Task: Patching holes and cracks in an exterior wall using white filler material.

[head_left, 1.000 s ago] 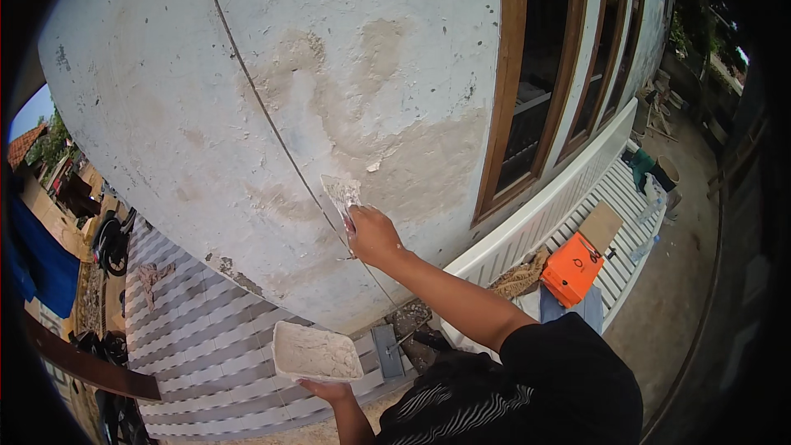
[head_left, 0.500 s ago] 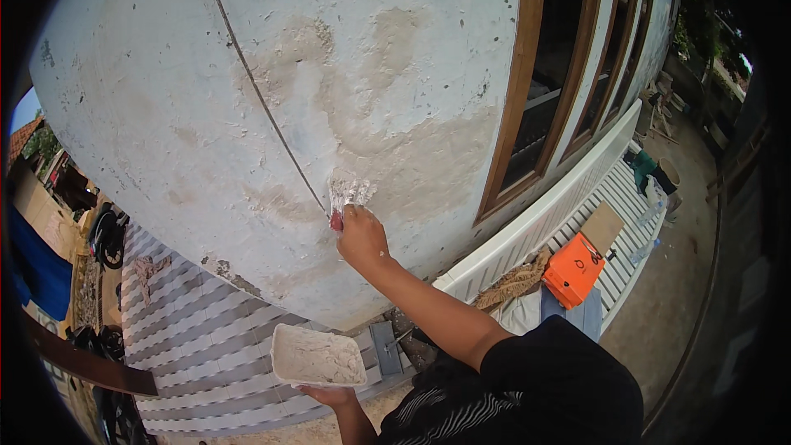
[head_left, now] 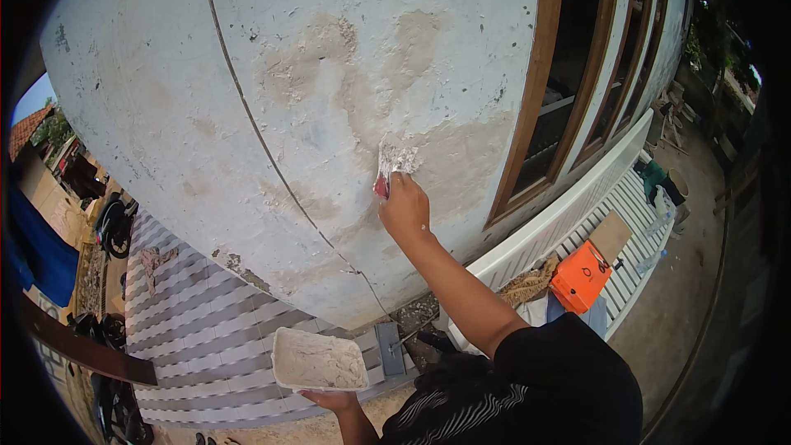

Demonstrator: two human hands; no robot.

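Observation:
My right hand (head_left: 407, 208) is closed round the red handle of a putty knife (head_left: 398, 158). Its wide blade, smeared with whitish paste, lies against the pale blue, patchy wall (head_left: 329, 156), at the edge of a bare beige patch (head_left: 465, 156). Lower down, my left hand (head_left: 332, 400) supports a white rectangular tub (head_left: 313, 386) from beneath, and its fingers are mostly hidden under it. Thick off-white putty (head_left: 323, 358) fills much of the tub.
A thin dark line (head_left: 247, 111) runs down the wall. Brown-framed windows (head_left: 527, 165) stand to the right, above a white slatted bench (head_left: 651, 235) bearing an orange bag (head_left: 583, 278). A grey trowel-like plate (head_left: 390, 348) lies by the wall's foot, near striped tiles (head_left: 206, 338).
My right hand and the putty knife have moved up and right along the wall, away from the dark line. The left hand still holds the tub in much the same place.

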